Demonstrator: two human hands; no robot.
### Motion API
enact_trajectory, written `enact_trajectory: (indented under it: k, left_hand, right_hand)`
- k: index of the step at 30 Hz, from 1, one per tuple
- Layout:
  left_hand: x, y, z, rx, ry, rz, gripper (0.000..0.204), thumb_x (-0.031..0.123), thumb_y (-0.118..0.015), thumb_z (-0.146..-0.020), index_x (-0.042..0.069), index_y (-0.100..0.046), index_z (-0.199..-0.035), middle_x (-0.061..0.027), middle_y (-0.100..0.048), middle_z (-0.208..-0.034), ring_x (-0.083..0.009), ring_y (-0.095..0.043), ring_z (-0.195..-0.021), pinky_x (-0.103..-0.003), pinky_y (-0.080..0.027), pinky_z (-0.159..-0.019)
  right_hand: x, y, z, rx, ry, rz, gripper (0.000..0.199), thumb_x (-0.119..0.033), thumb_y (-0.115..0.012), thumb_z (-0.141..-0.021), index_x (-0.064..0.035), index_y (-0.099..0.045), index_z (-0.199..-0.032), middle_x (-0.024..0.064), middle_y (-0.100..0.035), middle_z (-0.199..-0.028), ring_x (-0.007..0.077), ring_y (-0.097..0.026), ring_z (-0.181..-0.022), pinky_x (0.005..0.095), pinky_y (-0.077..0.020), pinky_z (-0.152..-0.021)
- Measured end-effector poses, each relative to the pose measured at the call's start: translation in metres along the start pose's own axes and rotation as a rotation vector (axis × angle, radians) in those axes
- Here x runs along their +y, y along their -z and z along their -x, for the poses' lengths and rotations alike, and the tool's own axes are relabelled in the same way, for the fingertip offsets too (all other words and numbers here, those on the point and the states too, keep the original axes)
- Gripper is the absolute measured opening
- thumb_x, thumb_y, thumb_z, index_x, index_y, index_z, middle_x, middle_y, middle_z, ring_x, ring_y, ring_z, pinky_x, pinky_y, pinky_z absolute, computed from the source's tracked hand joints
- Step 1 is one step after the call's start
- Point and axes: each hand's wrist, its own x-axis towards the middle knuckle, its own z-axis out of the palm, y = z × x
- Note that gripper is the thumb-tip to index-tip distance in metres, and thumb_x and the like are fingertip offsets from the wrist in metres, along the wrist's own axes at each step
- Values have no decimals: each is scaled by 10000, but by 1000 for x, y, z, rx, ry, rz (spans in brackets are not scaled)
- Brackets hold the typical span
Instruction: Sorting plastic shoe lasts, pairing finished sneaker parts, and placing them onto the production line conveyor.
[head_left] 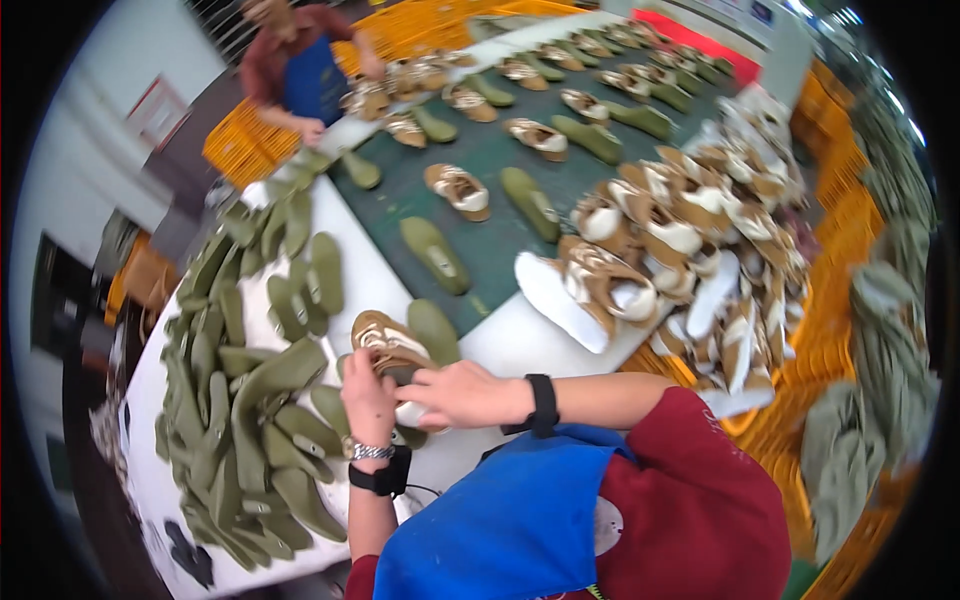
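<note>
A brown-and-cream shoe upper [378, 333] is between my hands at the near edge of the white table, its toe pointing away from me. My left hand [368, 402] grips its left side near the opening, with the fingers bent. From the right, my right hand [460, 392] holds the heel end, its fingers pressed to the rim. What lies inside the upper is mostly hidden by my fingers. An olive-green foot-shaped piece [433, 330], like a shoe last, lies just beyond it.
Green lasts [215, 390] are heaped on the white table [375, 285] at left. More shoe uppers [690, 215] are piled at right beside orange crates [822, 385]. Shoes and lasts stand in rows along the dark green belt [390, 205]. Another person [300, 65] stands at the far left.
</note>
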Motion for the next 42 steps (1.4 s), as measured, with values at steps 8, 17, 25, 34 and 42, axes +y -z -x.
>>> enact_trajectory:
  k: [8, 17, 25, 34, 42]
  left_hand:
    - [-40, 0, 14, -115, 39, 88, 560, 93, -666, -746, -8, -425, -1241, -240, -468, -1209, -387, -462, -1107, -422, -388, -959]
    - [-81, -40, 64, -360, 191, -56, 758, 357, -765, -655, 61, -445, -1275, -201, -467, -1234, -444, -367, -1183, -498, -376, -963]
    - [-89, -53, 60, -258, 171, 52, 842, 422, -758, -651, 47, -404, -1317, -215, -497, -1203, -387, -381, -1185, -489, -252, -1057]
    - [-90, -71, 62, -172, 164, -142, 680, 438, -682, -734, 74, -481, -1272, -215, -593, -1073, -319, -539, -1052, -462, -249, -1054]
    - [-63, -73, 91, -224, 207, -56, 713, 469, -684, -719, 75, -479, -1277, -195, -601, -1055, -318, -534, -1060, -477, -230, -1060]
  right_hand:
    - [130, 40, -115, 95, -192, 41, 325, -213, -647, -749, -92, -556, -1036, 168, -622, -889, 341, -604, -868, 433, -480, -763]
    - [317, -75, -221, 3, -557, -39, 470, 23, -513, -765, -102, -487, -1218, 203, -486, -1186, 378, -482, -1114, 407, -408, -934]
    - [287, -71, -168, 144, -407, -114, 358, -58, -541, -773, -53, -577, -1129, 222, -560, -1139, 365, -532, -1058, 402, -434, -902]
    - [74, -64, -49, -552, -411, 170, 580, -523, -566, -798, -119, -526, -1211, 187, -660, -843, 341, -645, -804, 431, -508, -710]
    - [81, -71, -5, -414, -450, 170, 664, -379, -600, -748, -156, -354, -1323, 200, -637, -886, 360, -625, -822, 443, -501, -722]
